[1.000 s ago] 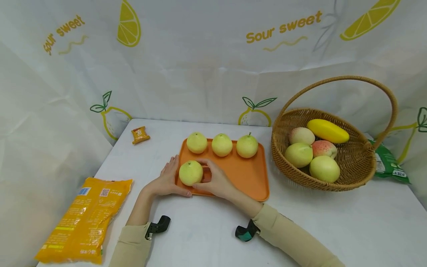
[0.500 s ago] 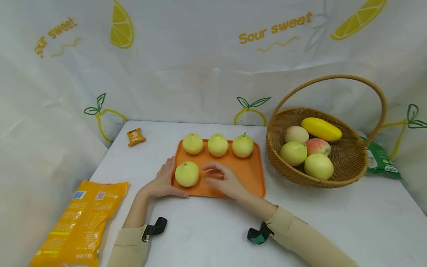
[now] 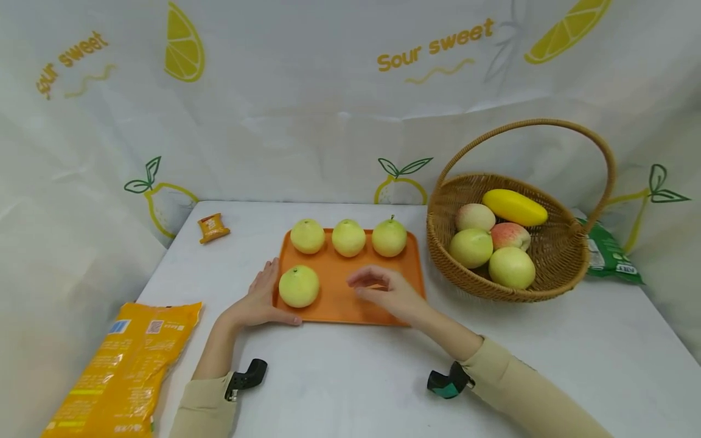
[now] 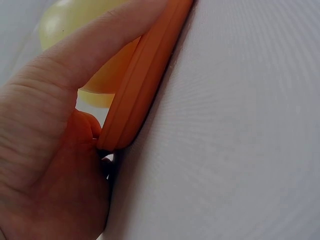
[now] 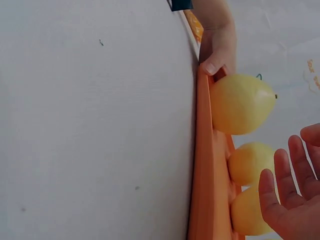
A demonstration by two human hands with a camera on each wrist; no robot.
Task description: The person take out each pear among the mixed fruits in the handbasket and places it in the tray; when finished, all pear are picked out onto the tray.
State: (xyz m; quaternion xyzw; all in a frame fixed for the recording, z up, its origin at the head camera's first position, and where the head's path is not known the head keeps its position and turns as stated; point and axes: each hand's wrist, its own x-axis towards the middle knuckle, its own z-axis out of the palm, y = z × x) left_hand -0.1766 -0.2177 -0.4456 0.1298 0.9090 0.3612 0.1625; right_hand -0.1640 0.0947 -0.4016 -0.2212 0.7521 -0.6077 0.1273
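A yellow-green pear [image 3: 298, 286] sits in the near-left corner of the orange tray [image 3: 341, 306]; it could roll should the left hand [image 3: 260, 305], straight-fingered with its thumb on the edge, jolt that corner. The right hand [image 3: 392, 294], loosely curved and empty, might clip the stemmed pear [image 3: 389, 238] by reaching too low.

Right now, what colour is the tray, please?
The tray is orange, clearest in the head view.

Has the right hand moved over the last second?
Yes, the right hand has moved right across the tray, away from the front pear.
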